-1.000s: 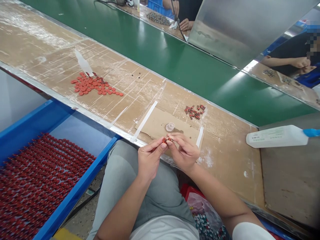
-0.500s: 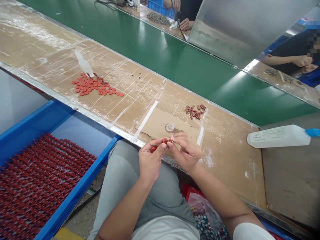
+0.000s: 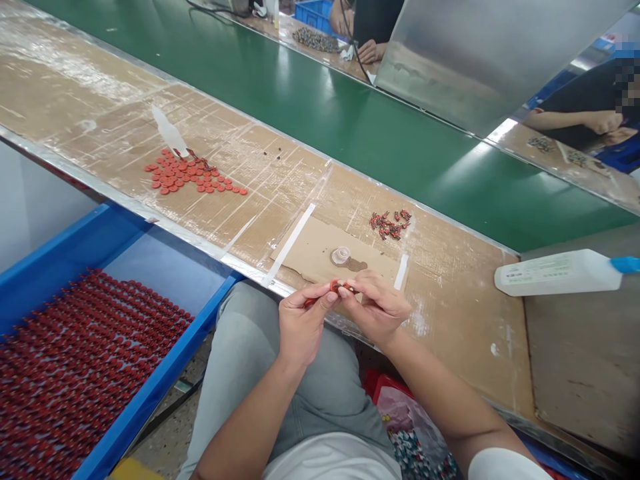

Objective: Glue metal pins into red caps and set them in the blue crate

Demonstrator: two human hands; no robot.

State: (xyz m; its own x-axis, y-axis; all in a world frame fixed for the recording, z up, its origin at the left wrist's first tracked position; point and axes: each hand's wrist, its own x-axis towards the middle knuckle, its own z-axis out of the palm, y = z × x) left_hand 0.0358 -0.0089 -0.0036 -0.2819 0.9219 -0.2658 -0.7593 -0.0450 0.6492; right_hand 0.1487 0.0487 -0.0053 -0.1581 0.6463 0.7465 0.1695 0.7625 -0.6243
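Note:
My left hand (image 3: pixel 303 327) pinches a small round red disc (image 3: pixel 334 286) between thumb and fingertips, and more red (image 3: pixel 310 302) shows under its curled fingers. Meeting it from the other side, my right hand (image 3: pixel 381 308) is closed on a tiny red-and-black piece (image 3: pixel 349 289) pressed against the disc. Fingers partly cover both parts. Just beyond my hands, a small clear round cup (image 3: pixel 341 255) stands on a cardboard sheet (image 3: pixel 313 243) beside a dark wet-looking stain.
Red discs (image 3: pixel 173 177) lie piled on the bench at left, near a white strip (image 3: pixel 169 130). A pile of red-and-black pieces (image 3: pixel 390 225) lies ahead. A white bottle (image 3: pixel 555 272) lies at right. A blue tray (image 3: pixel 210 307) holds rows of red parts. Beyond runs a green conveyor belt (image 3: pixel 300 100); co-workers sit across.
My right hand has shifted slightly right and down. The red disc and the small piece have come together at my fingertips, the disc now seen more edge-on.

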